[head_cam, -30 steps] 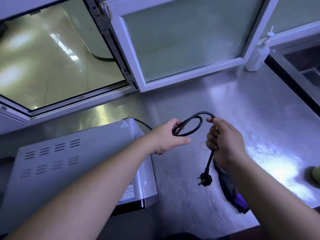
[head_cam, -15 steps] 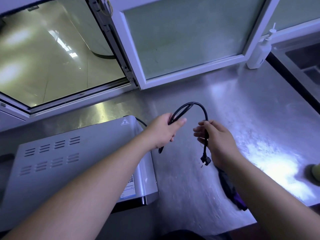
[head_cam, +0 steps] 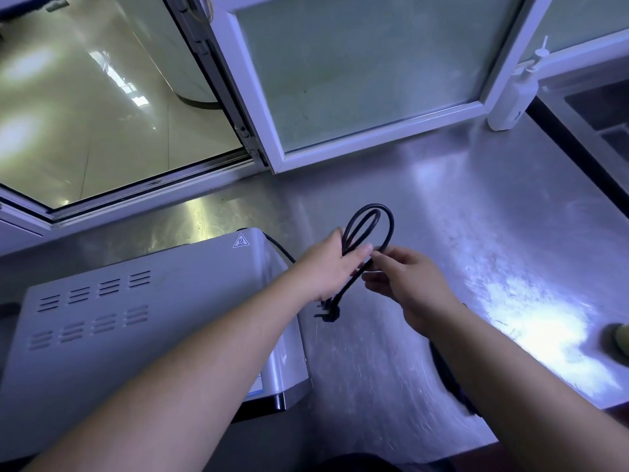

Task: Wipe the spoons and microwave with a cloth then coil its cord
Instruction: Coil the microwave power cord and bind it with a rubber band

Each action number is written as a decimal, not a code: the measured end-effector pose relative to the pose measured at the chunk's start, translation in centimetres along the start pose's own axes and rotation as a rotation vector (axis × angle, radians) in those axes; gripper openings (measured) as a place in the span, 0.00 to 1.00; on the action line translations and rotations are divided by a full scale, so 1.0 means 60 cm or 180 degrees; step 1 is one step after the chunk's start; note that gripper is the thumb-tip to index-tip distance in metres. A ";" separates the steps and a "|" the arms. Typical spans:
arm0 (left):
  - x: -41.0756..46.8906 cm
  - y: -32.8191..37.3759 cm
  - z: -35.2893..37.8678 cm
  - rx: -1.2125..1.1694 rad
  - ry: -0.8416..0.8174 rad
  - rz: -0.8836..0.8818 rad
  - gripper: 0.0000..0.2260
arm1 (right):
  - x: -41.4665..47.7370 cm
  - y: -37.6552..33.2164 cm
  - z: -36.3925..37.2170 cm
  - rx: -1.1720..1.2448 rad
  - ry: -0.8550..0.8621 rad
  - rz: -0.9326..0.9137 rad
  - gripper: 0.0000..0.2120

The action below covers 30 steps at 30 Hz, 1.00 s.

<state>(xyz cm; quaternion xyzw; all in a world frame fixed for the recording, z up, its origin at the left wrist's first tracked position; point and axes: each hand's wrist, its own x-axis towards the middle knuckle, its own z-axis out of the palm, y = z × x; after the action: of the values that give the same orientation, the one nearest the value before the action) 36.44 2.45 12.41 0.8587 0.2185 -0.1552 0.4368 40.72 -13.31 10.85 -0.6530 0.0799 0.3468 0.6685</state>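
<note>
A silver microwave [head_cam: 129,321] stands at the left of the steel counter, its vented top facing me. Its black cord [head_cam: 369,218] runs from behind the microwave into a double loop held above the counter. My left hand [head_cam: 332,264] grips the base of the loops. My right hand [head_cam: 405,284] pinches the cord just right of it with thumb and fingertips. The black plug [head_cam: 326,313] hangs below my left hand. A dark cloth [head_cam: 449,376] lies on the counter, mostly hidden under my right forearm. No spoons are in view.
An open white-framed window [head_cam: 340,80] leans over the back of the steel counter [head_cam: 493,233]. A white pump bottle [head_cam: 515,97] stands at the back right beside a sink [head_cam: 599,114]. A yellowish object [head_cam: 621,338] sits at the right edge.
The cord has gained a second loop in my left hand. My right hand has slid up close to the left, and the plug now hangs under my left hand.
</note>
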 end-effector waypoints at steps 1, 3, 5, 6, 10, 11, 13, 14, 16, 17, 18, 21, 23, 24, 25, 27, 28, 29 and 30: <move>0.002 -0.004 0.002 0.0072 -0.0038 0.0000 0.17 | 0.001 -0.003 0.001 0.0020 -0.0046 0.0006 0.06; 0.001 -0.008 0.008 -0.0061 -0.0278 0.0020 0.17 | 0.002 -0.006 -0.002 0.0063 -0.0141 0.0027 0.07; 0.002 -0.014 0.014 -0.0013 -0.0526 0.0085 0.17 | 0.001 -0.012 -0.009 0.0031 -0.0384 0.0029 0.10; 0.003 -0.016 0.016 0.0130 -0.0628 0.0095 0.16 | 0.001 -0.014 -0.013 0.0001 -0.0506 0.0057 0.12; 0.005 -0.015 0.016 0.0561 -0.0703 0.0074 0.21 | 0.009 -0.017 -0.034 0.0149 -0.0531 0.0319 0.15; 0.007 -0.015 0.018 0.0696 -0.0675 0.0030 0.23 | 0.015 -0.017 -0.041 0.0395 -0.0486 0.0350 0.17; 0.008 -0.015 0.021 0.1006 -0.0754 -0.0105 0.24 | 0.024 -0.016 -0.052 0.0651 -0.0459 0.0246 0.23; 0.008 -0.015 0.024 0.1103 -0.0875 -0.0181 0.24 | 0.027 -0.014 -0.056 0.0317 -0.0450 -0.0008 0.24; 0.012 -0.014 0.031 0.1187 -0.1065 -0.0257 0.22 | 0.029 -0.011 -0.060 -0.0984 -0.0402 -0.0629 0.18; 0.015 -0.011 0.033 0.1203 -0.1064 -0.0272 0.22 | 0.029 -0.008 -0.058 -0.1438 -0.0434 -0.0816 0.17; 0.018 -0.010 0.035 0.1175 -0.1025 -0.0306 0.23 | 0.030 -0.004 -0.056 -0.1653 -0.0468 -0.0872 0.17; 0.025 -0.007 0.036 0.0847 -0.0974 -0.0410 0.28 | 0.031 0.008 -0.050 -0.1905 -0.0328 -0.0747 0.18; 0.027 -0.006 0.035 0.0746 -0.1047 -0.0467 0.30 | 0.032 0.013 -0.051 -0.2045 -0.0285 -0.0780 0.15; 0.029 -0.005 0.034 0.0799 -0.1088 -0.0477 0.29 | 0.031 0.015 -0.050 -0.1922 -0.0299 -0.0761 0.12; 0.030 -0.004 0.035 0.0868 -0.1110 -0.0455 0.27 | 0.031 0.016 -0.048 -0.1736 -0.0325 -0.0705 0.10; 0.035 -0.002 0.036 0.0982 -0.1183 -0.0330 0.22 | 0.033 0.019 -0.047 -0.1616 -0.0328 -0.0667 0.07; 0.038 -0.001 0.037 0.1019 -0.1227 -0.0225 0.22 | 0.035 0.022 -0.048 -0.1656 -0.0306 -0.0673 0.07; 0.041 -0.002 0.039 0.1088 -0.1268 -0.0100 0.24 | 0.037 0.025 -0.049 -0.1674 -0.0288 -0.0669 0.07; 0.044 -0.006 0.041 0.1218 -0.1292 0.0000 0.25 | 0.040 0.031 -0.051 -0.1679 -0.0277 -0.0657 0.07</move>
<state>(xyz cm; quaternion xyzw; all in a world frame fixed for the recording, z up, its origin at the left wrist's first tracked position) 38.34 1.27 9.57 0.8769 0.0932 -0.3625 0.3015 42.55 -15.45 7.57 -0.7935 -0.1088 0.3135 0.5102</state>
